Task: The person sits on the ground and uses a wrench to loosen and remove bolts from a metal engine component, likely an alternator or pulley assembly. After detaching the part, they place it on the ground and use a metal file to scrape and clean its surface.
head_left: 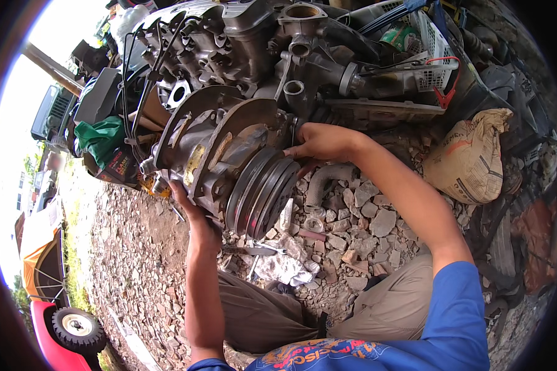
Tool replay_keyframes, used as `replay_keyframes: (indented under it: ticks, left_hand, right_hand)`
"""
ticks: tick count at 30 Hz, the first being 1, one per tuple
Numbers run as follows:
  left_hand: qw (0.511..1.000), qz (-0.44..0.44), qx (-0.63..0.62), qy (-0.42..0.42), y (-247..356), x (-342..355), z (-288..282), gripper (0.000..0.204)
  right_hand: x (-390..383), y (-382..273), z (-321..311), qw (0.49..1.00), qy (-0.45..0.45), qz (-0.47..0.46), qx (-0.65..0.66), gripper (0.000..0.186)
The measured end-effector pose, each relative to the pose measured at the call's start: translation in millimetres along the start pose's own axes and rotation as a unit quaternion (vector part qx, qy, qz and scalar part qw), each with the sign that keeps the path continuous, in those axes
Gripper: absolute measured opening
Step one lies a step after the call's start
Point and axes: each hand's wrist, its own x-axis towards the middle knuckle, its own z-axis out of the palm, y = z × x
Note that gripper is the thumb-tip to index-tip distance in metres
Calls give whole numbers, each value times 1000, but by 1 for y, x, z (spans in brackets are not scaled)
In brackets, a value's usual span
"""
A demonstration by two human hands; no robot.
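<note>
The metal unit (215, 145) with grooved pulley (260, 196) is just before the engine (220, 59), held from both sides by left hand (193, 209) and right hand (322, 142) (I see their grip only partly). Below lie stones (379, 224); rightward, a paper sack (467, 159).

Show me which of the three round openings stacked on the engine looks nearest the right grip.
The lowest opening, a short pipe mouth just above the right grip; the middle opening and top opening sit higher up.
</note>
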Motion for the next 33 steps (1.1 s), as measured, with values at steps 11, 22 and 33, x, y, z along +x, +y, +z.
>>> replay_keyframes:
  ticks: [11,22,33]
  left_hand:
    - [1000,-10,-18,3,-3,-2,-2,92]
    - [1000,-10,-1,5,0,-5,3,92]
    - [1000,-18,-1,-14,0,-6,1,92]
  right_hand:
    - [17,22,2,995,5,-69,68,21]
    - [11,27,-2,910,206,-73,-353,20]
    - [4,11,-1,990,-39,-30,129,33]
